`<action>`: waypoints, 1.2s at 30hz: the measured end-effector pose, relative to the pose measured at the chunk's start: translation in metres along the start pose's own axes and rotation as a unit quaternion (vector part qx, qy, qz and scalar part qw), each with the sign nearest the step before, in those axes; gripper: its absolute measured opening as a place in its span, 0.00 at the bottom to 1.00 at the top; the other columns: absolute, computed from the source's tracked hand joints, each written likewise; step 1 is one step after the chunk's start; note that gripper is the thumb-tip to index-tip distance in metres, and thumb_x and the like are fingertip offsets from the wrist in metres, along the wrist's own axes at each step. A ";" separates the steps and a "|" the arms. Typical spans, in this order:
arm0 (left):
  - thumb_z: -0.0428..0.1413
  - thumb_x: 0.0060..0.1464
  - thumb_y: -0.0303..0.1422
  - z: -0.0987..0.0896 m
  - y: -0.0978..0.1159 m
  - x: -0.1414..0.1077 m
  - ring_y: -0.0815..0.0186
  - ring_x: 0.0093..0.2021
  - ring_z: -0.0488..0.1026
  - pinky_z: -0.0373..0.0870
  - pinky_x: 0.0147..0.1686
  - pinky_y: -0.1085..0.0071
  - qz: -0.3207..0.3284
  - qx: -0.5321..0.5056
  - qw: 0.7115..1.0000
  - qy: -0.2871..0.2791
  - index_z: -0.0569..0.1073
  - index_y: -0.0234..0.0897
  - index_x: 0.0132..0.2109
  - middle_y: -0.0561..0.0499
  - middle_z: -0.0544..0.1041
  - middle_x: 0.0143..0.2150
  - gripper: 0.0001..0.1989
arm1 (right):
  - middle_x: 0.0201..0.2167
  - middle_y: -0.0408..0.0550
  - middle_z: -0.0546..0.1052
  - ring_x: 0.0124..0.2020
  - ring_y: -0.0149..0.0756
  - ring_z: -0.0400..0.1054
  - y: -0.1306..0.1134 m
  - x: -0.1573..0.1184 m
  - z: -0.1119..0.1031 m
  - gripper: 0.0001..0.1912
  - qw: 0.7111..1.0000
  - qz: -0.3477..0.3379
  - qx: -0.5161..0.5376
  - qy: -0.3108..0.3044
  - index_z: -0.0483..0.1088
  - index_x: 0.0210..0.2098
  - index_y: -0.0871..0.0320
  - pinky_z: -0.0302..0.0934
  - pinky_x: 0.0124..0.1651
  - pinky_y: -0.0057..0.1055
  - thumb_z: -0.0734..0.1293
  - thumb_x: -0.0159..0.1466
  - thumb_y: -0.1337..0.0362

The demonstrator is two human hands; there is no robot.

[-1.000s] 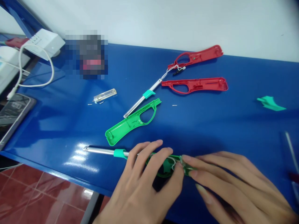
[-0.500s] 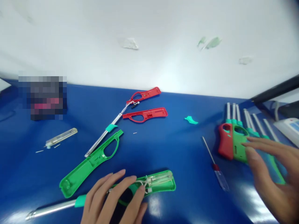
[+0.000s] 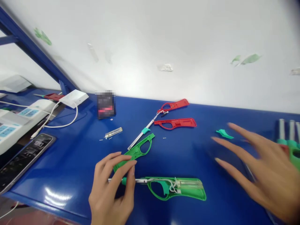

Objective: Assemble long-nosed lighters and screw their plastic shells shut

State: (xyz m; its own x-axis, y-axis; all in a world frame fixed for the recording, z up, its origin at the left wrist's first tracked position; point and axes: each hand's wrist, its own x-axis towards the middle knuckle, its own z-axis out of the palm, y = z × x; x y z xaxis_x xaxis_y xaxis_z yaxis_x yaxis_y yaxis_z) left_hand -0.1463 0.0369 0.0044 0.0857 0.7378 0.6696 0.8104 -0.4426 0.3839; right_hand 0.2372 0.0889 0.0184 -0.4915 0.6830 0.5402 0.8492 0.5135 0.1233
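Note:
My left hand has its fingers and thumb drawn together at the lower edge of an empty green lighter handle half, covering part of it. Beneath that hand lies an opened long-nosed lighter, its green half shell holding a clear fuel tank, white wires and a teal trigger. Its metal tube runs behind my thumb. My right hand, blurred, is spread open at the right, holding nothing. Its fingertips are near a loose teal trigger.
Two red handle halves and a wired metal tube lie farther back. Left of them are a clear fuel tank, a phone and power strips. Several assembled lighters stand at the right edge, partly hidden.
The view has turned left. My left hand has left the wired lighter's shell and come over the empty green half. My right hand has moved left off the assembled lighters.

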 end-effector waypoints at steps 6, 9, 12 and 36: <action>0.60 0.65 0.18 0.002 0.001 0.002 0.59 0.50 0.77 0.74 0.53 0.59 -0.028 -0.016 0.999 0.041 0.79 0.36 0.47 0.48 0.82 0.43 0.10 | 0.74 0.64 0.67 0.72 0.65 0.64 -0.009 0.070 0.047 0.35 0.987 -0.071 0.036 -0.141 0.58 0.77 0.58 0.72 0.62 0.67 0.53 0.80 0.45; 0.60 0.65 0.17 0.002 0.002 0.001 0.61 0.50 0.76 0.74 0.53 0.61 -0.031 -0.028 0.998 0.044 0.79 0.35 0.46 0.48 0.82 0.43 0.10 | 0.72 0.62 0.69 0.71 0.64 0.66 -0.005 0.086 0.061 0.33 0.986 -0.078 0.045 -0.139 0.60 0.76 0.55 0.72 0.62 0.66 0.53 0.80 0.45; 0.59 0.65 0.16 0.001 0.003 0.001 0.62 0.50 0.76 0.73 0.53 0.63 -0.035 -0.039 0.998 0.045 0.79 0.34 0.47 0.48 0.82 0.43 0.10 | 0.77 0.57 0.63 0.73 0.62 0.62 -0.003 0.100 0.062 0.31 0.986 -0.092 0.048 -0.130 0.59 0.76 0.53 0.69 0.66 0.66 0.55 0.80 0.48; 0.58 0.68 0.23 -0.005 0.004 -0.005 0.62 0.53 0.75 0.72 0.56 0.61 -0.149 -0.105 0.978 0.100 0.79 0.43 0.55 0.51 0.81 0.50 0.14 | 0.46 0.48 0.83 0.48 0.41 0.74 -0.066 0.120 0.022 0.15 0.955 -0.259 0.146 -0.012 0.78 0.52 0.56 0.64 0.53 0.39 0.60 0.77 0.73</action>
State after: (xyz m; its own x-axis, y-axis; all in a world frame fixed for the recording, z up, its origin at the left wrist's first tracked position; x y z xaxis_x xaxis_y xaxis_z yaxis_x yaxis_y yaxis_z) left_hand -0.1462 0.0288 0.0056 -0.2671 0.7451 0.6112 0.6432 -0.3344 0.6888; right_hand 0.1182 0.1489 0.0565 -0.8378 0.3083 0.4506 0.4032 0.9058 0.1300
